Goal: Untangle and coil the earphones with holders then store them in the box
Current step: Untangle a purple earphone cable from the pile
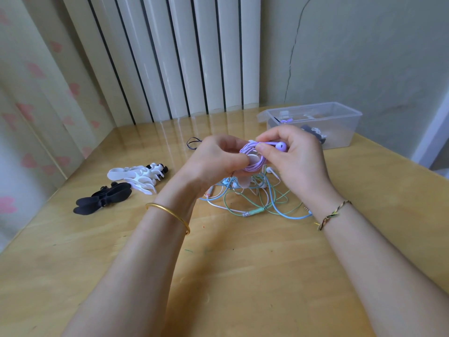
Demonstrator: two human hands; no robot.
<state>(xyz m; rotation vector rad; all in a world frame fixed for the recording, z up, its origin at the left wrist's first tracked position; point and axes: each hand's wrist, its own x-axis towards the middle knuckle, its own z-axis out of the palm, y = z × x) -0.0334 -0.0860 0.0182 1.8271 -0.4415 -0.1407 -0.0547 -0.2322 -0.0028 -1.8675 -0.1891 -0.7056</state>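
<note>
Wooden table (pixel 243 276) is crossed by both forearms. Above it, a pale holder (pixel 243 182) wound with purple earphones (pixel 251 164) is gripped by the curled left hand (pixel 213 156), and the purple earbud end is pinched between thumb and forefinger of the right hand (pixel 294 154). Tangled earphones (pixel 255 200) lie beneath, the clear box (pixel 340 117) behind, and spare holders (pixel 136 176) to the left.

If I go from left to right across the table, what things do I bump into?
Black holders → white holders → left hand → purple earphones → right hand. The clear box and the tangled earphones overlap the hands, so they are left out.
</note>
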